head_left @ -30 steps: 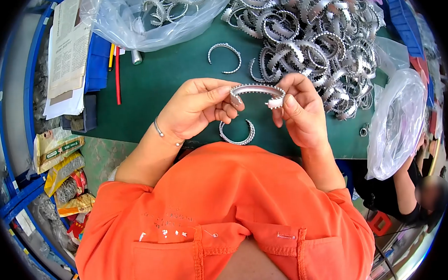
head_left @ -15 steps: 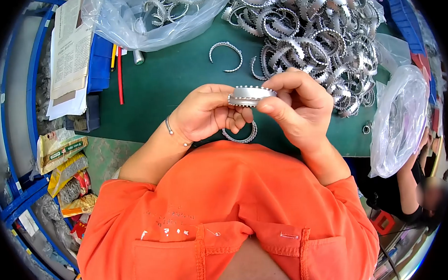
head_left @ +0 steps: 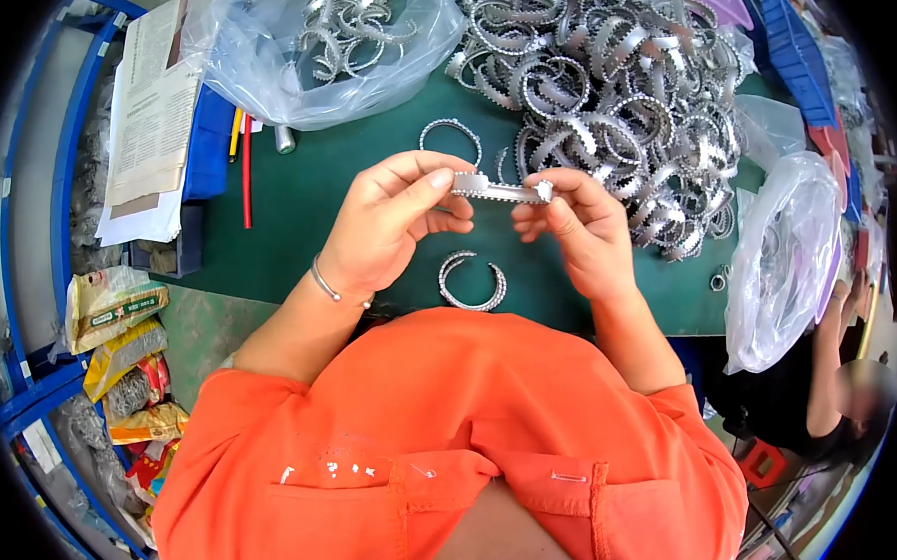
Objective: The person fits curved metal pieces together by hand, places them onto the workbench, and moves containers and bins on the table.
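A silver cuff bracelet (head_left: pixel 505 191) with beaded edges is held level between my two hands above the green table. My left hand (head_left: pixel 391 217) pinches its left end between thumb and fingers. The fingertips of my right hand (head_left: pixel 588 229) are closed on its right end. Below my hands, close to the table's front edge, lies another C-shaped cuff (head_left: pixel 499 286). A thinner-looking beaded cuff (head_left: pixel 450 123) rests just beyond my hands, partly hidden by my left fingers.
A large heap of silver cuffs (head_left: pixel 611 103) covers the back right. Behind on the left sits a clear plastic bag (head_left: pixel 260 88) with more cuffs. A red stick (head_left: pixel 247 179) and newspaper (head_left: pixel 146 108) lie left. Another person (head_left: pixel 823 384) is at far right, beside a plastic bag (head_left: pixel 783 265).
The held cuff has turned, so its narrower side now shows. My right hand has shifted to its far end, and my hands are farther apart. The view has shifted slightly.
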`<state>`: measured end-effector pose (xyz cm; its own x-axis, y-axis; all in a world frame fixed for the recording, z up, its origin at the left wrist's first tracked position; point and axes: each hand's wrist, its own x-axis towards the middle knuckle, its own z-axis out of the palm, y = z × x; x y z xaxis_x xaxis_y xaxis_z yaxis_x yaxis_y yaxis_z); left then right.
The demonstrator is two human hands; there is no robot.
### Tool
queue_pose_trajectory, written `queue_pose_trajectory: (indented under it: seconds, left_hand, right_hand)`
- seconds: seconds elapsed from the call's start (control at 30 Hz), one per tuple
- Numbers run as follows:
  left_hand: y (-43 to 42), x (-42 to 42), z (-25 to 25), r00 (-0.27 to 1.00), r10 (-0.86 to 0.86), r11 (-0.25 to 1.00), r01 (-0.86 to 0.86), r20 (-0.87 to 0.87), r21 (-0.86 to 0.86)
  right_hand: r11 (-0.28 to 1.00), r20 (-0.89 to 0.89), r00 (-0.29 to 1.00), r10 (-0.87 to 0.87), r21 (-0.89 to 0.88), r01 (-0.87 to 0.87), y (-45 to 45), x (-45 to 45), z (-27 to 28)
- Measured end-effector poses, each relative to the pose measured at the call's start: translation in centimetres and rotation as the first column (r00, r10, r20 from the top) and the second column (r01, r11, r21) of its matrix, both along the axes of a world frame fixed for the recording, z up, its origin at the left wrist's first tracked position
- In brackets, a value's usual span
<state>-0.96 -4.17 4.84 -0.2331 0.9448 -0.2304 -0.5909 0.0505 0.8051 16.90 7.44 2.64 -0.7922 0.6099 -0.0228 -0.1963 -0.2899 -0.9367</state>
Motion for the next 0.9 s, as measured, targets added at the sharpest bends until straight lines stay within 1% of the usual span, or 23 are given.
queue_pose_trajectory:
  seconds: [0.07, 0.13, 0.17, 0.23, 0.27, 0.3, 0.33, 0.37, 0.4, 0.47, 0.5, 0.53, 0.57, 0.6, 0.67, 0.73, 0.77, 0.8, 0.83, 0.87, 0.9]
  left_hand:
    - [0.1, 0.3, 0.6, 1.0, 0.017, 1.0, -0.017, -0.017, -0.017]
    - [0.1, 0.4, 0.7, 0.997, -0.004, 1.0, 0.004, -0.075, 0.007]
    - [0.1, 0.4, 0.7, 0.997, -0.004, 1.0, 0.005, -0.076, 0.008]
    - [0.1, 0.3, 0.4, 0.954, -0.023, 0.991, 0.062, -0.297, 0.123]
    - [0.2, 0.3, 0.7, 0.954, -0.022, 0.99, 0.061, -0.299, 0.124]
    - [0.3, 0.2, 1.4, 0.868, 0.018, 0.965, 0.115, -0.497, 0.234]
    - [0.5, 0.1, 2.2, 0.742, 0.084, 0.926, 0.188, -0.665, 0.327]
    - [1.1, -0.9, 3.1, 0.499, 0.234, 0.895, 0.226, -0.835, 0.386]
    - [1.5, -1.9, 4.0, 0.249, 0.384, 0.888, 0.163, -0.889, 0.43]
    - [2.3, -4.7, 4.3, -0.063, 0.448, 0.891, -0.052, -0.892, 0.451]
    - [2.7, -5.3, 4.3, -0.093, 0.38, 0.895, -0.213, -0.92, 0.391]
    - [3.0, -5.8, 4.3, -0.109, 0.308, 0.871, -0.367, -0.945, 0.326]
    - [3.1, -6.0, 3.9, -0.116, 0.291, 0.877, -0.365, -0.95, 0.313]
    - [3.1, -6.1, 3.1, -0.2, 0.281, 0.918, -0.229, -0.939, 0.323]
    - [3.6, -5.4, 0.2, -0.082, 0.182, 0.983, 0.023, -0.98, 0.181]
    - [4.3, -3.6, -2.4, -0.038, 0.148, 0.989, 0.017, -0.988, 0.147]
    - [4.8, -3.2, -3.7, -0.046, 0.134, 0.991, -0.002, -0.99, 0.134]
    - [5.2, -3.3, -4.7, -0.141, 0.151, 0.987, -0.026, -0.979, 0.156]
    - [5.2, -3.4, -5.5, -0.138, 0.095, 0.992, -0.067, -0.986, 0.105]
    - [5.1, -3.6, -6.2, -0.134, 0.04, 0.993, -0.103, -0.99, 0.054]
    - [5.0, -3.6, -5.8, -0.13, 0.039, 0.994, -0.096, -0.991, 0.051]
  right_hand:
    - [0.989, -0.037, 0.998, 0.045, -0.139, -0.05, 0.1, 0.1, -0.5]
    - [0.97, -0.058, 0.995, 0.079, -0.225, -0.091, 0.0, 0.1, -0.5]
    - [0.971, -0.058, 0.995, 0.079, -0.224, -0.09, 0.0, 0.1, -0.5]
    - [0.947, -0.096, 0.991, 0.089, -0.302, -0.114, -0.2, -0.1, -0.4]
    - [0.947, -0.098, 0.991, 0.09, -0.3, -0.116, -0.5, -0.2, -0.6]
    - [0.975, -0.069, 0.997, 0.042, -0.213, -0.056, -0.9, -0.2, -0.9]
    - [0.993, -0.045, 0.999, -0.008, -0.122, 0.002, -1.1, -0.2, -1.0]
    - [0.999, -0.028, 1.0, 0.004, -0.046, -0.006, -1.1, -0.3, -0.4]
    - [0.999, -0.031, 0.999, 0.011, -0.045, -0.012, -1.0, -0.2, -0.6]
    - [0.999, 0.053, 0.998, 0.037, 0.023, -0.038, -1.0, 0.1, -1.1]
    - [1.0, 0.088, 0.996, 0.021, -0.001, -0.021, -1.1, 0.1, -0.9]
    - [1.0, 0.085, 0.996, 0.025, 0.0, -0.025, -1.2, 0.3, -0.9]
    - [1.0, 0.109, 0.994, 0.009, 0.001, -0.01, -1.3, 0.5, -1.1]
    - [1.0, 0.133, 0.991, -0.009, 0.002, 0.009, -1.3, 0.6, -1.1]
    - [0.999, 0.139, 0.99, -0.03, -0.017, 0.032, -1.4, 0.5, -1.0]
    - [0.999, 0.151, 0.988, -0.037, -0.008, 0.039, -1.4, 0.3, -1.0]
    - [0.999, 0.151, 0.988, -0.037, -0.007, 0.038, -1.5, 0.2, -1.0]
    - [0.999, 0.189, 0.981, -0.041, 0.039, 0.034, -1.5, 0.0, -0.9]
    - [0.996, 0.228, 0.973, -0.048, 0.084, 0.03, -1.5, -0.1, -0.7]
    - [0.996, 0.232, 0.971, -0.051, 0.083, 0.033, -1.5, -0.2, -0.6]
    - [0.989, 0.279, 0.958, -0.071, 0.146, 0.031, -1.6, -0.2, -0.5]
